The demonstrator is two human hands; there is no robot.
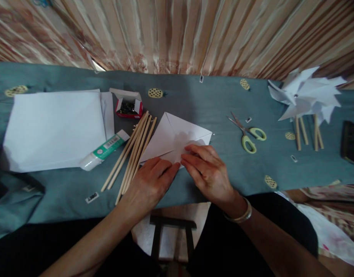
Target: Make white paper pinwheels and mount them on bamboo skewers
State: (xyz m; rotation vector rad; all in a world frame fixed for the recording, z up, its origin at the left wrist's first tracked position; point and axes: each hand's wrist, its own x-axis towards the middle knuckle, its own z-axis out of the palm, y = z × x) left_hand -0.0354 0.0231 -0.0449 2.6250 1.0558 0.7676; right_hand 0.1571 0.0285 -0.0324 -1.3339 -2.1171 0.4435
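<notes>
Near the middle of the surface's (243, 169) front edge, left hand (150, 180) and right hand (213, 171) bend their fingers close together over the slit paper (178, 132); whether they pinch it, I can't tell. Rightmost pinwheels (305, 94) look finished; this sheet's blades seem unformed, sticks (138, 152) unattached.

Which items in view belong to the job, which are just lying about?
Likely job:
cut paper square, left hand and right hand on it
paper stack
wooden sticks
scissors
open box of small dark pieces
green-and-white tube, possibly
paper pinwheels

Likely just lying about:
dark object at right edge, unidentifiable
</notes>
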